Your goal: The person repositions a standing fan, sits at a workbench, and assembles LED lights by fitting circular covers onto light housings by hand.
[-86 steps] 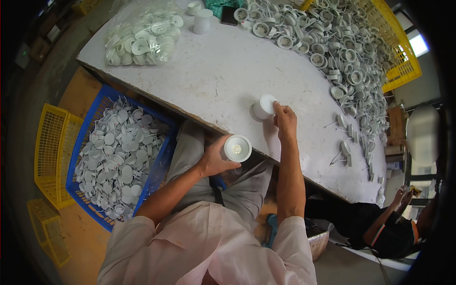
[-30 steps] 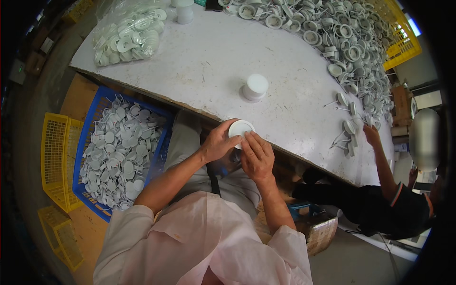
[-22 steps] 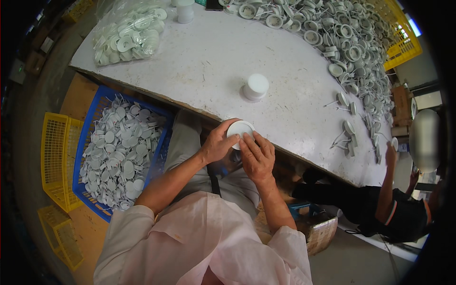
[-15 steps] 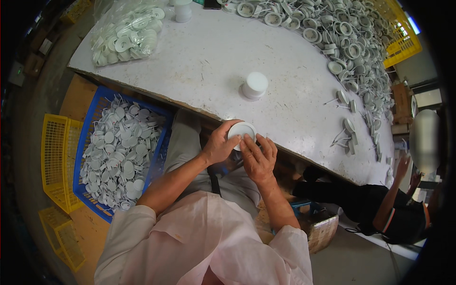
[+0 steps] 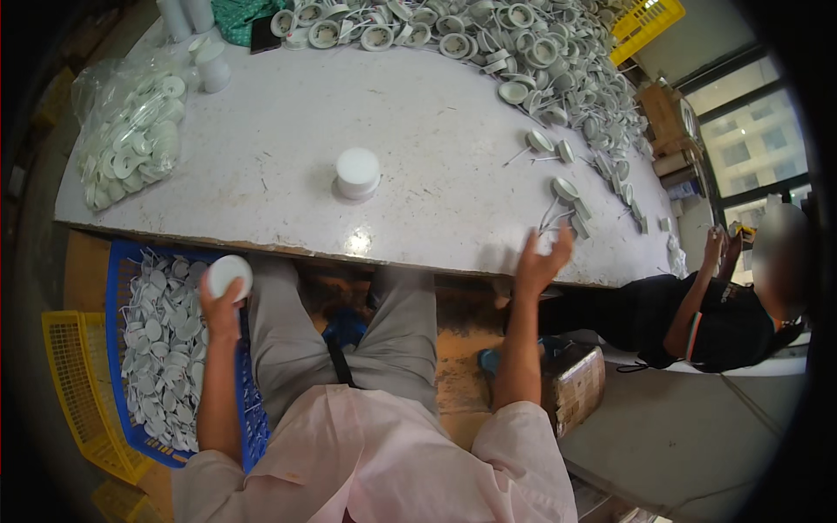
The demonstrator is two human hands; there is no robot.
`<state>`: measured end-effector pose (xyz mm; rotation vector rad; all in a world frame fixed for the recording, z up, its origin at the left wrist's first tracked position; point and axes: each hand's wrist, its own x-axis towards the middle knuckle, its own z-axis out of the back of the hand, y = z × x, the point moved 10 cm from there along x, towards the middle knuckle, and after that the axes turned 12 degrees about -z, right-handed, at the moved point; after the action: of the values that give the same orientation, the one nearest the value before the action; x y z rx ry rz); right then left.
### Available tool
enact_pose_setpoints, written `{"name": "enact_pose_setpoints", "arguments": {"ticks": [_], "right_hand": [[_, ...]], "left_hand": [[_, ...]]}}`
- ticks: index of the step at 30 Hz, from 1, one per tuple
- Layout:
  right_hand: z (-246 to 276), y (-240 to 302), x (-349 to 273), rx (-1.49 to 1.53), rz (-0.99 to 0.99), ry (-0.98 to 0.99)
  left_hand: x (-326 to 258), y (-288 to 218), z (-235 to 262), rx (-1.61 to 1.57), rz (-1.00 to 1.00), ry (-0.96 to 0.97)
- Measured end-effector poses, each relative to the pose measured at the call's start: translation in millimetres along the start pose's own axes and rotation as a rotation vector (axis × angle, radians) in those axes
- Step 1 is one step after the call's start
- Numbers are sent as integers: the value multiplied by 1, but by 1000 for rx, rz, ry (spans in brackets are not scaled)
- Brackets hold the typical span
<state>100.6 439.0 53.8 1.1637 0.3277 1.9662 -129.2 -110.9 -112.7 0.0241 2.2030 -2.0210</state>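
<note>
In the head view, the white disc (image 5: pixel 228 270) is held at the blue basket's (image 5: pixel 115 349) right edge by the left hand (image 5: pixel 221 305), thumb across its face, fingers curled behind. The right hand's (image 5: pixel 542 261) fingers are half spread, with nothing seen gripped, near wired lamps (image 5: pixel 565 188) on the table (image 5: pixel 288 131); contact cannot be told. Lamps are best pinched by the rim, wires untugged.
</note>
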Motion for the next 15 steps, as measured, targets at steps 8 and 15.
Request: {"name": "enact_pose_setpoints", "arguments": {"ticks": [8, 15], "right_hand": [[6, -175, 87, -60, -668, -46], [-2, -200, 79, -84, -779, 62]], "left_hand": [[49, 129, 269, 119, 83, -364], [9, 205, 457, 238, 382, -573]]}}
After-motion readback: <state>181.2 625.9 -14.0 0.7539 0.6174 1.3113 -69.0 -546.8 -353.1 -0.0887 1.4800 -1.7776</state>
